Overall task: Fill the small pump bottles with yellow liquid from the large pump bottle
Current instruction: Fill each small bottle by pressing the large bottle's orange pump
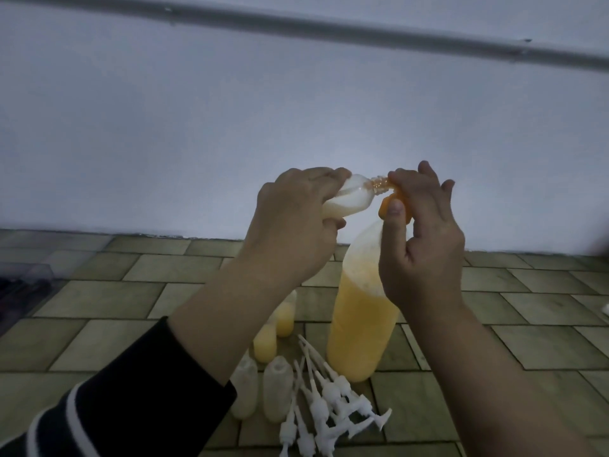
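The left hand (290, 222) has its grip closed round a small pump bottle (118, 202), tipped nearly sideways with its open neck pointing at the orange pump head (395, 206) of the large pump bottle (359, 324). The right hand (421, 245) grips that pump head, thumb on the nozzle, fingers partly spread above it. A little pale liquid lies along the small bottle's lower side.

The large bottle stands on the tiled floor (131, 291), over half full. In front of it and to its left stand two filled small bottles (275, 328) and two that look empty (260, 394); loose white pump tops (329, 400) lie just in front of its base.

The likely trouble: the nozzle is only loosely at the neck, so a hard press could squirt liquid past it. The tipped bottle could spill, and sideways pushing could topple the large bottle onto the pump tops
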Available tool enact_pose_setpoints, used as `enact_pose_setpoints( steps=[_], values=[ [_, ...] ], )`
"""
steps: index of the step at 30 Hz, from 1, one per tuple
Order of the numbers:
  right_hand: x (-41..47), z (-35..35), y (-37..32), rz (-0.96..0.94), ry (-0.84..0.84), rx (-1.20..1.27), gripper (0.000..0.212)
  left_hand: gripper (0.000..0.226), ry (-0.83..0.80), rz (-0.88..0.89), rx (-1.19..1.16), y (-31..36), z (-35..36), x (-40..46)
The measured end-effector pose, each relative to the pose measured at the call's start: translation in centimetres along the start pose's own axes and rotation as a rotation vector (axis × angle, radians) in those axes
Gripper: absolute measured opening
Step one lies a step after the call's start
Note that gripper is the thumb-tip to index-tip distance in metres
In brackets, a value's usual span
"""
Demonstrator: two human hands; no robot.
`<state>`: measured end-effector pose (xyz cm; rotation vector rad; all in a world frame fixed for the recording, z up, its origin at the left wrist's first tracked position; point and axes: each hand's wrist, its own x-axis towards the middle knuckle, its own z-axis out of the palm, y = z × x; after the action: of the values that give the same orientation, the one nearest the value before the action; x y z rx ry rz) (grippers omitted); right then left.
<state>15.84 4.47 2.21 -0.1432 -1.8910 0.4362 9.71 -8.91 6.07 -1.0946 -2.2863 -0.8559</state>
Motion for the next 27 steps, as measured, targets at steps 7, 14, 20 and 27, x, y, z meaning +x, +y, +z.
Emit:
enact_pose_setpoints(
  steps=[7, 14, 20, 27],
  values=[
    [1.5, -1.6, -1.0, -0.028, -0.059, -0.021, 0.049, 0.052, 0.027, 0.024, 0.014, 0.2, -1.1, 0.5],
    [0.4, -0.3, -0.2, -0.016, 0.019, -0.013, 0.040, 0.053, 0.007, 0.019, 0.001, 0.1, 0.0, -0.1],
    [1.1, -1.0, -0.9, -0.003, -0.059, -0.004, 0.045, 0.050, 0.022, 0.037, 0.014, -0.1, -0.7, 0.4],
    [0.8, -1.2, -0.8, -0.014, 0.007, -0.034, 0.040, 0.050, 0.061, 0.066, -0.001, 0.2, -0.3, 0.8]
  ],
)
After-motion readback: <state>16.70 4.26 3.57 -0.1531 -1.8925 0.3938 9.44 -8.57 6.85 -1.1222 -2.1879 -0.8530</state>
